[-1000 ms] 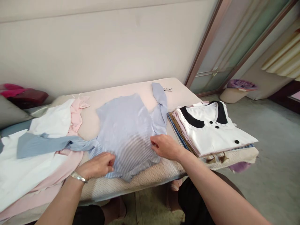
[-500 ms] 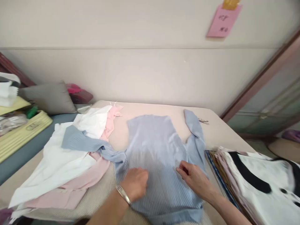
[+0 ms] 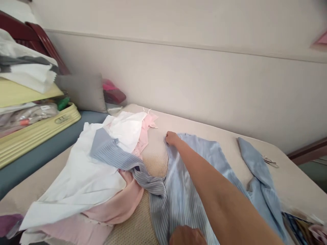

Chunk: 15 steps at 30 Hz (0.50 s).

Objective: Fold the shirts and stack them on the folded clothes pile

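Observation:
A light blue ribbed sweater [image 3: 178,183] lies spread out, one sleeve stretched left over other clothes and the other bent at the right. My right hand [image 3: 172,138] reaches across it, closed in a pinch on its far left shoulder corner. At the bottom edge, partly cut off, my left hand [image 3: 187,235] rests curled over the sweater's ribbed body. Its fingertips are hidden. Under the left sleeve lie a white garment [image 3: 79,170] and a pink garment [image 3: 117,211].
A yellow case [image 3: 38,127] full of bagged things stands at the left, near a grey cushion [image 3: 81,92]. A small metal tool [image 3: 270,161] lies beyond the right sleeve. Folded clothes [image 3: 304,228] are stacked at the lower right. A wall [image 3: 178,75] rises behind.
The view has turned left. My right hand has gone from above the sweater's right side to its far left shoulder, pinching it. My left hand is now lower in view.

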Motion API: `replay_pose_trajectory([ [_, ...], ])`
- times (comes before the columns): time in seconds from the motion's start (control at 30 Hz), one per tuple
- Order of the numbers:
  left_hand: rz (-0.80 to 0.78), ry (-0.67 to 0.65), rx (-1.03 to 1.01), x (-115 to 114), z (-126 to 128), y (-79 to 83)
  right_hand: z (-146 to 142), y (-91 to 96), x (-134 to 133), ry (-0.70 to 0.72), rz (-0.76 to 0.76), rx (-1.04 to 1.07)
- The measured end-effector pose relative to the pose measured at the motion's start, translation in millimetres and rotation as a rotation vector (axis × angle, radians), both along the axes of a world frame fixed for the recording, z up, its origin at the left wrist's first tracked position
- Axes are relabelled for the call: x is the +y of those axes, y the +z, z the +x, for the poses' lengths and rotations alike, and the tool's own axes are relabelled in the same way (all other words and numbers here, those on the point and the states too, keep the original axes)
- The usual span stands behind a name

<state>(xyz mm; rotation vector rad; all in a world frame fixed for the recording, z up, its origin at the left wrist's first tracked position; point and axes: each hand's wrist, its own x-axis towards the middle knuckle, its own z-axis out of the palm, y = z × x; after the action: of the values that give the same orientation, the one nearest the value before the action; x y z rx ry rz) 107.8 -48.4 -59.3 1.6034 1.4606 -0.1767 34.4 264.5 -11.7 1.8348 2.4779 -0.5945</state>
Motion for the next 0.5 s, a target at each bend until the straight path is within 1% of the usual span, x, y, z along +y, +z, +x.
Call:
replay_pose_trajectory([
  [0.07,-0.005,0.019,-0.033,0.1,-0.3,-3.5,-4.6,-8.3,6.4,-0.012,-0.004,-0.027],
  [0.13,-0.018,0.025,-0.052,0.5,-2.3,1.2,-9.3,-13.2,8.5,-0.024,0.021,-0.022],
  [0.2,-0.058,-0.006,-0.037,1.6,-6.6,14.5,-16.1,-16.1,7.8,-0.021,0.051,0.01],
  [0.27,-0.09,-0.039,0.0,2.8,-11.7,33.3,-23.3,-17.7,4.4,-0.011,0.077,0.051],
  [0.37,-0.105,-0.027,0.063,3.6,-15.6,59.0,-27.0,-18.8,-7.8,-0.017,0.135,0.105],
  [0.43,-0.127,0.013,0.129,3.7,-13.9,66.4,-20.6,-20.3,-20.7,-0.027,0.192,0.135],
  [0.5,-0.136,0.052,0.168,3.5,-10.0,65.3,-7.8,-24.6,-35.2,-0.04,0.257,0.154],
])
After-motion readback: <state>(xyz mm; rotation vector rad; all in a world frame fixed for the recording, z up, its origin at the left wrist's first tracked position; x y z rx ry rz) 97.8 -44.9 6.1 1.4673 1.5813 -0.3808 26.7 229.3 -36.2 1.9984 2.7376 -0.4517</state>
